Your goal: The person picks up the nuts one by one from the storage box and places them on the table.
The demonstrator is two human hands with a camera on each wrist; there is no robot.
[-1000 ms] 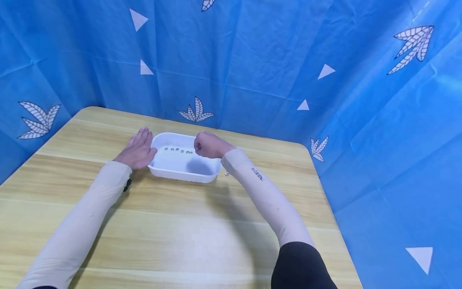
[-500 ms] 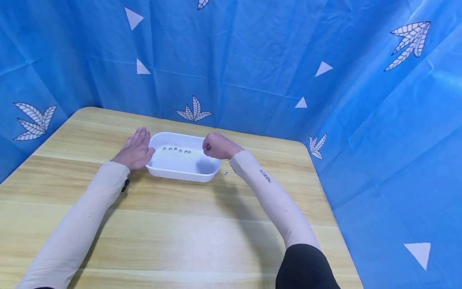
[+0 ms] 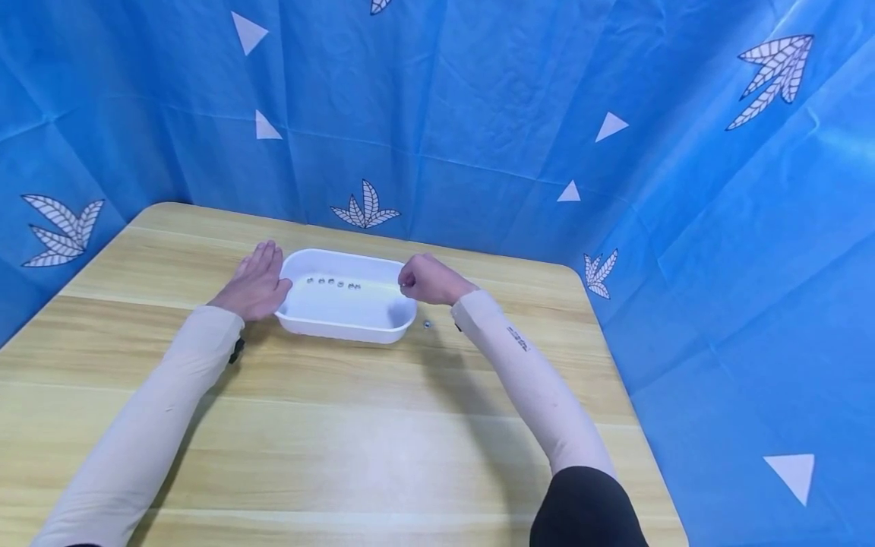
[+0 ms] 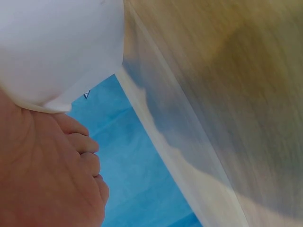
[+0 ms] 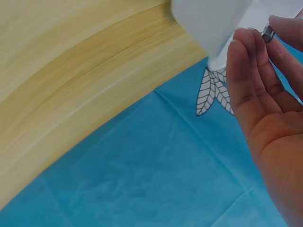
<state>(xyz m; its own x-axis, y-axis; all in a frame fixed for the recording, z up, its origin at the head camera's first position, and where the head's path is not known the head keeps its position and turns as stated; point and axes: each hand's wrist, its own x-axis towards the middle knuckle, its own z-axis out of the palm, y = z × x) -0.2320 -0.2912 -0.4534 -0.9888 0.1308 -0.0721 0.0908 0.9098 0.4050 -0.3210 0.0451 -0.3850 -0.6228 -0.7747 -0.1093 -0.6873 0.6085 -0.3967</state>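
A white plastic basin (image 3: pixel 342 331) stands on the wooden table in the head view. Inside it, several small metal nuts (image 3: pixel 331 282) lie in a row. My left hand (image 3: pixel 254 283) rests against the basin's left rim with its fingers straight; in the left wrist view the hand (image 4: pixel 52 165) touches the basin wall (image 4: pixel 66 42). Over the basin's right end, my right hand (image 3: pixel 434 279) pinches one nut (image 5: pixel 268 33) between thumb and fingertips, plain in the right wrist view. Another nut (image 3: pixel 427 324) lies on the table just right of the basin.
The wooden table (image 3: pixel 307 441) reaches back to a blue curtain (image 3: pixel 478 91) with white leaf and triangle prints. This curtain also runs along the right side. A shadow of the right arm falls across the tabletop.
My right hand has moved right across the basin to its right end, pinching the nut throughout. My left hand stays at the left rim. The row of nuts looks unchanged.
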